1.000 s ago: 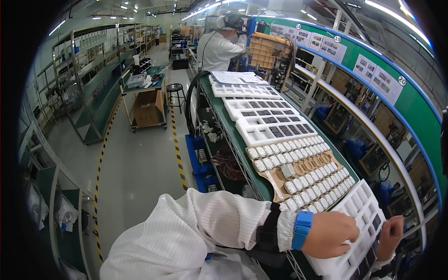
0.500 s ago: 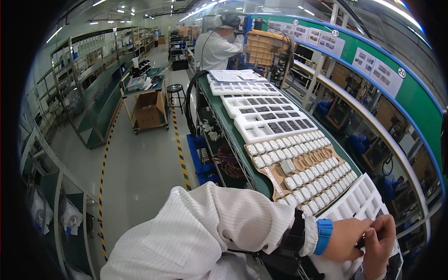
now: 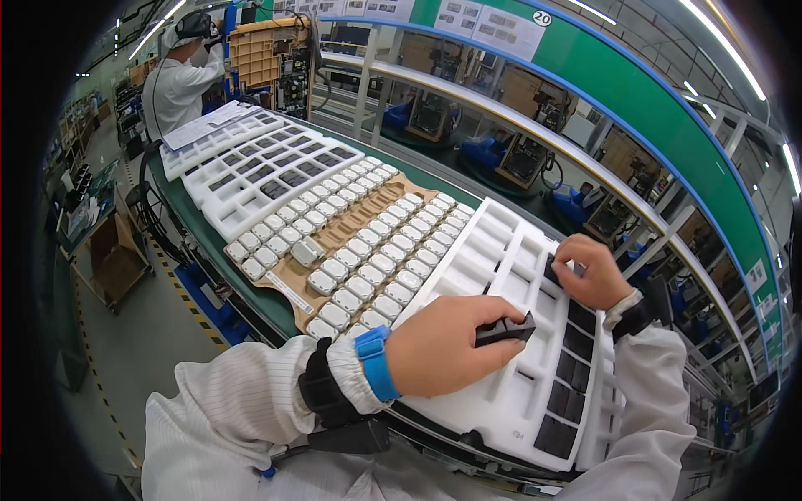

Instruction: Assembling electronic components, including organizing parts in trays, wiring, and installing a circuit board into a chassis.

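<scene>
My left hand (image 3: 447,344), with a blue strap at its wrist, grips a small black block (image 3: 505,331) between thumb and fingers. It hangs over a white foam tray (image 3: 468,284) with rectangular pockets. At the tray's far right part, my right hand (image 3: 591,274) is closed, fingertips pinching a dark piece (image 3: 551,269) that is mostly hidden. Below that hand, several black blocks (image 3: 568,376) lie in pockets along the tray's right side. The pockets in its middle and left show bare white foam.
Left of the foam tray is a brown tray (image 3: 288,280) with rows of white rounded-square pieces, one sitting raised (image 3: 307,250). Further foam trays (image 3: 225,209) hold dark parts, and papers (image 3: 205,125) lie beyond. A person in white (image 3: 180,88) stands at the far left.
My view has swung to the right. My hands, together before, are now apart; the left has moved over the foam tray's middle with a black block, the right to its far side.
</scene>
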`<state>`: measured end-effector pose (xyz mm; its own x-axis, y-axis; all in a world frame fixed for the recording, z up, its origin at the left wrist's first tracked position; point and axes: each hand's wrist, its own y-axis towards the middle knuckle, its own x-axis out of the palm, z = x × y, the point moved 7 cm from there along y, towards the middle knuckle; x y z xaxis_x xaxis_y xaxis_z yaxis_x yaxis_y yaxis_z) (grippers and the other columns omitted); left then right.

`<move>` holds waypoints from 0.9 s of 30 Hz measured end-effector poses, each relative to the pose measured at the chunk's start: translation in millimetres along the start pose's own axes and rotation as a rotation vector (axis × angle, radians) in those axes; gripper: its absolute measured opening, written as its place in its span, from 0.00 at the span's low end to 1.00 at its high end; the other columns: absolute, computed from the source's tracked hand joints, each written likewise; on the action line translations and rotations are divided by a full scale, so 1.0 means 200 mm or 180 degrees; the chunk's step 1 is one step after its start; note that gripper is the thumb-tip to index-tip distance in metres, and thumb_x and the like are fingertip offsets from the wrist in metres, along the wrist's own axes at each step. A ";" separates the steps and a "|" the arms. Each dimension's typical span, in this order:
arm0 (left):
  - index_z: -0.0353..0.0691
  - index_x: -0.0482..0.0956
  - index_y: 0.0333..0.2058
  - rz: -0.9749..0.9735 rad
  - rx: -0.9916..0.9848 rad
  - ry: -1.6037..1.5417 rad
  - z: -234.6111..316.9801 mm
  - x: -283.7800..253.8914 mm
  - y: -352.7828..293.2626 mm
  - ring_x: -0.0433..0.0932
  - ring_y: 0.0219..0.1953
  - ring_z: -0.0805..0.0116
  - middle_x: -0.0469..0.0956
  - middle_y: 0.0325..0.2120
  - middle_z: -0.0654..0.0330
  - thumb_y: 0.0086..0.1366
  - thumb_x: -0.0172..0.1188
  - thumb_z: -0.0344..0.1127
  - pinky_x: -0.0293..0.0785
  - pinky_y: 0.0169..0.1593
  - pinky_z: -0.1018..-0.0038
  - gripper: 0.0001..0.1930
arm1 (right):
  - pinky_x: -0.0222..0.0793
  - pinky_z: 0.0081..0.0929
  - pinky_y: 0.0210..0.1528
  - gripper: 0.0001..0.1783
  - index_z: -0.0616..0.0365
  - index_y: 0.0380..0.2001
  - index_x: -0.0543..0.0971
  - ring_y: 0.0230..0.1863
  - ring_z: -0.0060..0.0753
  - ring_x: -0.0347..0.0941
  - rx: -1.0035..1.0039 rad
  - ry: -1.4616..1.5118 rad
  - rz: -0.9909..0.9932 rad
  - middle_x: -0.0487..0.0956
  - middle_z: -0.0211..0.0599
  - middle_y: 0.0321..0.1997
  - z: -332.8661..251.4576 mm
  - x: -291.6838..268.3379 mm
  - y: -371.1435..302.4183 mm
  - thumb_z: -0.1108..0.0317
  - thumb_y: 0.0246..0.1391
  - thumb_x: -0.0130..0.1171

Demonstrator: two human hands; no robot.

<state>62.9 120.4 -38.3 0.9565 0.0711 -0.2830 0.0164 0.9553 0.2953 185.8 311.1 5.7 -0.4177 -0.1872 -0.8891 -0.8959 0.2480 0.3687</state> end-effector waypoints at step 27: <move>0.33 0.78 0.47 -0.0029 -0.0135 -0.0068 0.00 0.01 0.00 0.78 0.39 0.72 0.81 0.37 0.55 0.61 0.65 0.34 0.73 0.44 0.76 0.17 | 0.65 0.33 0.41 0.08 0.60 0.23 0.76 0.38 0.42 0.67 -0.0461 -0.0233 0.0586 0.75 0.37 0.29 -0.01 0.06 -0.03 0.72 0.47 0.66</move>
<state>65.6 120.4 -38.6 0.9623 0.0567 -0.2659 0.0131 0.9672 0.2536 186.0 305.3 -6.8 -0.5686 -0.0808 -0.8186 -0.8202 0.1317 0.5567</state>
